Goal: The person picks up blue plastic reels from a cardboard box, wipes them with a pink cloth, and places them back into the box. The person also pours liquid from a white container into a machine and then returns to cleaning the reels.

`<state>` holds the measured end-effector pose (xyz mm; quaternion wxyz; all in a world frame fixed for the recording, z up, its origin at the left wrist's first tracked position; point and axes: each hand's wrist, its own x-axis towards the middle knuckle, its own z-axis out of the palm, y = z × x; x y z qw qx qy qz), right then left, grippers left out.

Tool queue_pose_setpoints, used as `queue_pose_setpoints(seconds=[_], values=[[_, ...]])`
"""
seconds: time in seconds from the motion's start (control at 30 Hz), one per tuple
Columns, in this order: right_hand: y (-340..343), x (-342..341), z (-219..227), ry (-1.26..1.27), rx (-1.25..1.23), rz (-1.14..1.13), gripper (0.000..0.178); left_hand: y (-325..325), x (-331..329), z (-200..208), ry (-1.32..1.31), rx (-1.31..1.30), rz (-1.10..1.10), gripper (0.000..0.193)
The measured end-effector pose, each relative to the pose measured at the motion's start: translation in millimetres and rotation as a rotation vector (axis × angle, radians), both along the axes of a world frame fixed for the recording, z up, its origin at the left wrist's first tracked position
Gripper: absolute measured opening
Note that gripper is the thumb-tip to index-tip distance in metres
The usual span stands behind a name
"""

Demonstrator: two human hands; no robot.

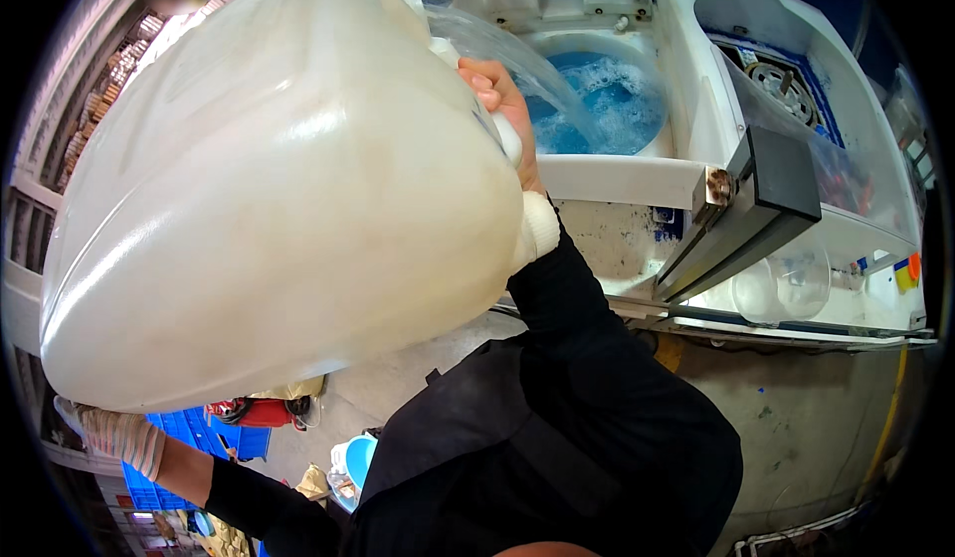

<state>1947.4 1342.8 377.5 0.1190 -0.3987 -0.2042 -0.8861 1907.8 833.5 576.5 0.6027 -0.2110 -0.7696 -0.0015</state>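
A big, milky-white plastic jerrycan [288,189] is tilted high in front of me and fills much of the left side. Near its mouth my right hand [504,104] grips it, bare fingers curled at the handle and a white cuff at the wrist. Down at the lower left, my left hand [114,436], in a striped glove, holds the can's bottom end; its fingers are mostly hidden. A clear stream of liquid [527,60] arcs from the mouth into a round white tub [657,109], where blue-looking liquid [597,99] churns with bubbles.
The tub sits in a white machine housing [686,50]. A dark metal post [761,199] juts out right of my arm, beside a clear plastic container [786,283]. Another bay holds a round metal fitting [781,85]. Blue crates [199,433] and a light-blue basin [360,458] stand on the floor.
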Motion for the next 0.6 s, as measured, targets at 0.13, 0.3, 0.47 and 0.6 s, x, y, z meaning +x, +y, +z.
queue_pose_setpoints(seconds=[0.13,0.3,0.47,0.6], values=[[0.9,4.5,-0.3,-0.052,-0.024,0.015,0.022,18.4,10.8,15.9,0.079,-0.051,0.090,0.038],[0.3,2.2,-3.9,-0.107,-0.086,0.062,0.022,23.6,12.8,36.9,0.144,-0.098,0.103,0.039],[-0.4,9.4,-0.8,-0.046,-0.055,-0.017,0.023,31.1,10.7,42.6,0.180,-0.123,0.100,0.040],[-0.9,8.6,0.2,-0.073,-0.058,-0.013,0.022,33.1,10.4,44.4,0.201,-0.129,0.096,0.041]])
